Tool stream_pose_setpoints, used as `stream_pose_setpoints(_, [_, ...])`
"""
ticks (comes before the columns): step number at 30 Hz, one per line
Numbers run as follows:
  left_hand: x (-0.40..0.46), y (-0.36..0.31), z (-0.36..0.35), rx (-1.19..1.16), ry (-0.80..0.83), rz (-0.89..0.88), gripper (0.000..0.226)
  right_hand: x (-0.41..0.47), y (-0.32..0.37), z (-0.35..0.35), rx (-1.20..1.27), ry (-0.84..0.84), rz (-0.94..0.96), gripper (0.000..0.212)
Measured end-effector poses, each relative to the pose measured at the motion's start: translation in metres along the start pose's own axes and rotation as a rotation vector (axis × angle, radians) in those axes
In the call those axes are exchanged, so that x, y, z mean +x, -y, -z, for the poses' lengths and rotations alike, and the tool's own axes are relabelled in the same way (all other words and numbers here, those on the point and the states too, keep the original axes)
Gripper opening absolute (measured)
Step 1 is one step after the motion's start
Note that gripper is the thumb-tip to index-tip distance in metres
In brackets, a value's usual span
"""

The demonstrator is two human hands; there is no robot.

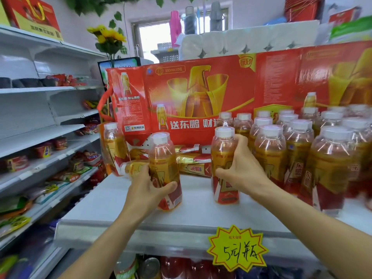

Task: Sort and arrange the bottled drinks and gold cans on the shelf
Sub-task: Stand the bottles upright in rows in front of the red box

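My left hand [148, 190] grips an upright gold-and-red drink bottle [164, 158] with a white cap, near the middle of the white shelf [112, 206]. My right hand [244, 172] grips a second matching bottle [223, 156] just to the right of it. Several more such bottles [298, 150] stand packed together on the shelf's right side. Another bottle [113, 146] stands at the left rear, and one lies on its side [131, 168] behind my left hand. Gold-and-red cans [193, 166] lie flat at the back between the two held bottles.
A large red gift carton [193, 93] stands along the shelf's back. A yellow starburst price tag [237, 248] hangs on the front edge. Snack shelves [40, 148] run along the left. Cans and bottles [151, 266] sit on the shelf below.
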State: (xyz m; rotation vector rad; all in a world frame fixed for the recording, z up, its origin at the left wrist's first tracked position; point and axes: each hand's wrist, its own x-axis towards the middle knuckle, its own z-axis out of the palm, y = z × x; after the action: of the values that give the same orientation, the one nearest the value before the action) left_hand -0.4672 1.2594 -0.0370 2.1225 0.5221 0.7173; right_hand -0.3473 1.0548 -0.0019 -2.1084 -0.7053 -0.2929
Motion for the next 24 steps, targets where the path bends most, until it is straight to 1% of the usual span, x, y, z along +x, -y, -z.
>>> stream_pose_setpoints(3, [0.003,0.008,0.011,0.024,-0.026,0.014,0.059,0.005,-0.001,-0.005,-0.055,-0.051,0.021,0.108])
stream_pose_setpoints(5, [0.006,0.013,0.020,0.042,-0.048,0.028,0.060,0.010,-0.002,-0.008,-0.080,-0.071,0.010,0.112])
stream_pose_setpoints(8, [0.010,0.023,0.036,0.057,-0.092,0.064,0.059,0.016,-0.004,-0.014,-0.131,-0.113,0.019,0.111])
stream_pose_setpoints(11, [0.018,0.035,0.052,0.085,-0.149,0.104,0.061,0.021,-0.006,-0.021,-0.192,-0.207,0.084,0.110])
stream_pose_setpoints(14, [0.028,0.046,0.068,0.100,-0.190,0.155,0.062,0.027,-0.010,-0.028,-0.297,-0.262,0.115,0.104])
stream_pose_setpoints(16, [0.033,0.050,0.075,0.122,-0.202,0.172,0.060,0.030,-0.010,-0.031,-0.411,-0.342,0.189,0.099])
stream_pose_setpoints(18, [0.036,0.054,0.080,0.131,-0.204,0.182,0.061,0.035,-0.005,-0.034,-0.502,-0.394,0.322,0.093])
stream_pose_setpoints(19, [0.037,0.054,0.080,0.132,-0.200,0.182,0.063,0.037,0.000,-0.037,-0.542,-0.382,0.408,0.090])
stream_pose_setpoints(21, [0.039,0.056,0.080,0.130,-0.192,0.187,0.066,0.042,0.011,-0.045,-0.619,-0.260,0.519,0.083])
stream_pose_setpoints(22, [0.039,0.056,0.079,0.131,-0.191,0.187,0.068,0.045,0.016,-0.051,-0.646,-0.154,0.523,0.079])
stream_pose_setpoints(24, [0.039,0.057,0.079,0.130,-0.197,0.180,0.074,0.057,0.020,-0.068,-0.671,0.057,0.453,0.077])
